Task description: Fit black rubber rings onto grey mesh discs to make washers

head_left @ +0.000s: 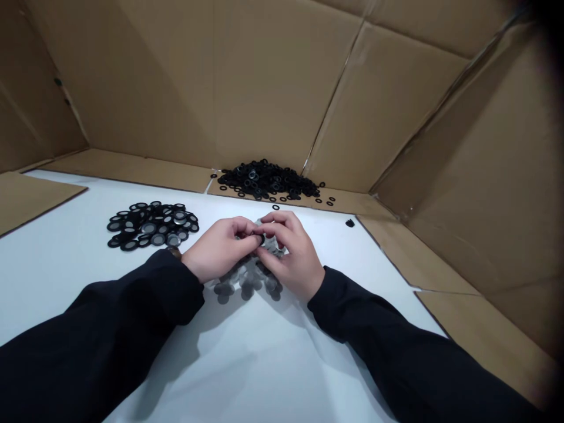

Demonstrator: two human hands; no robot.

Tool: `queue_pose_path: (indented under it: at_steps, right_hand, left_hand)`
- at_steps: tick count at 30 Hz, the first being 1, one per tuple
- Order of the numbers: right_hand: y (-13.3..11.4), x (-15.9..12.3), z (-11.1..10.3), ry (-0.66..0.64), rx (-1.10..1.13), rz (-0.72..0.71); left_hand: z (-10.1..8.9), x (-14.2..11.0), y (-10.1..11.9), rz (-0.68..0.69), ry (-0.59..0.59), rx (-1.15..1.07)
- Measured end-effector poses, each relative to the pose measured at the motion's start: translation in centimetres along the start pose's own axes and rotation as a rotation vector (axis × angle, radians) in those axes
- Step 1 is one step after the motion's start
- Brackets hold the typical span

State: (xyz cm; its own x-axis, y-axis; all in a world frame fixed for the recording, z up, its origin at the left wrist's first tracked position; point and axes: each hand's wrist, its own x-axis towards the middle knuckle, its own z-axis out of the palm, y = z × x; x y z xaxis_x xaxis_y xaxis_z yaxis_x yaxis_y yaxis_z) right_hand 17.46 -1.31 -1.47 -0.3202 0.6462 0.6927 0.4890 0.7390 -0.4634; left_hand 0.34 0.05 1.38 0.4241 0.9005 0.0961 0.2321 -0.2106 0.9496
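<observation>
My left hand [222, 244] pinches a small black ring [262, 239] between thumb and forefinger. From the other side my right hand [293, 249] has its thumb and forefinger closed about the same ring; the fingers cover most of it. Below both hands lies a loose pile of thin grey discs [250, 283], partly hidden by the fingers. Left of my left hand is a heap of black rings with grey discs in them [150, 227].
A large heap of black rings [268, 179] lies against the back cardboard wall [264, 82], with several loose rings around it. A small black piece [349, 223] rests at the right of the white table [282, 364]. Cardboard strips [423, 264] line the table's edges.
</observation>
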Motion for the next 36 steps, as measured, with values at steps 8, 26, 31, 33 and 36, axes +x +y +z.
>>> queue_pose_path:
  at_steps: [8,26,31,33,36]
  right_hand:
    - [-1.4,0.7,0.5,-0.054,0.036,-0.024]
    - [2.4,5.2,0.2,-0.115,-0.219,0.246]
    - [9.1,9.8,1.6,-0.167,-0.402,0.369]
    - [10.5,11.4,2.6,-0.193,-0.426,0.376]
    - [11.4,12.9,4.0,-0.238,-0.434,0.408]
  left_hand:
    - [-1.1,-0.9,0.7,0.021,-0.019,0.002]
    - [-6.8,-0.4,0.5,-0.022,0.110,0.340]
    - [-10.0,0.0,0.0,-0.017,0.364,0.795]
    - [-11.0,0.0,-0.2,-0.029,0.408,0.934]
    - [-12.2,0.2,-0.7,-0.040,0.410,1.088]
